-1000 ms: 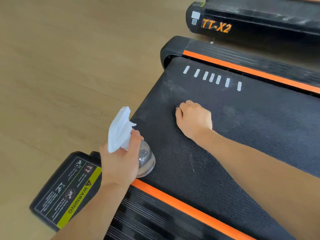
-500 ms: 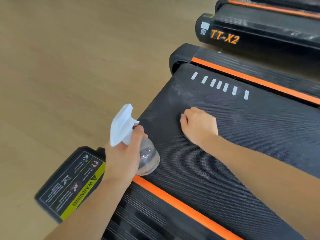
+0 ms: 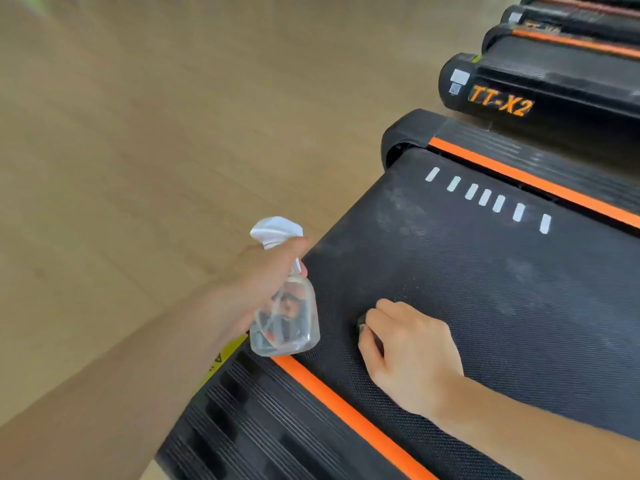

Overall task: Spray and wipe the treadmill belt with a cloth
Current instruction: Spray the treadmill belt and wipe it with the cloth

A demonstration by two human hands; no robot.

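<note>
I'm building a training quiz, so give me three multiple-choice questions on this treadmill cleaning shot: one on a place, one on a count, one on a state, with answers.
1. Where is the right hand?
A. on the treadmill belt
B. on the floor
C. on the spray bottle

2. How many white dashes mark the belt?
A. three
B. seven
C. twelve

3. What is the left hand doing?
A. hanging open
B. pressing the floor
C. gripping the spray bottle

Answers: 1 A, it rests on the black belt over a dark cloth. 2 B, seven dashes in one row. 3 C, fingers wrap the bottle's neck.
</note>
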